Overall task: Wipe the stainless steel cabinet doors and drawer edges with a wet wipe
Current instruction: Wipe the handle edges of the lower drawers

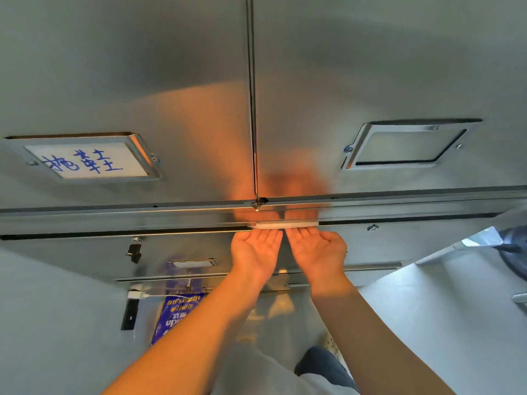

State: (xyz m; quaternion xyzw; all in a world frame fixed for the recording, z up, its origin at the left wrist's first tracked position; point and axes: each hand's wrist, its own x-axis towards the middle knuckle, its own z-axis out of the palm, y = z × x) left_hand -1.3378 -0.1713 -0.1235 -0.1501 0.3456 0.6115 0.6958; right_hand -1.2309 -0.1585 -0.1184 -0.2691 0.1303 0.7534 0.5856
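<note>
Head view: the left hand (255, 249) and right hand (316, 249) lie side by side, palms toward the camera, with fingers extended and not clenched. They press a folded white wipe (285, 225) against the horizontal steel edge (114, 223) directly below the seam between the left door (128, 67) and right door (385, 67). The fingertips are hidden at the wipe. The left door carries a label frame (85, 159) with blue handwriting. A blue packet (176, 317) hangs lower down.
</note>
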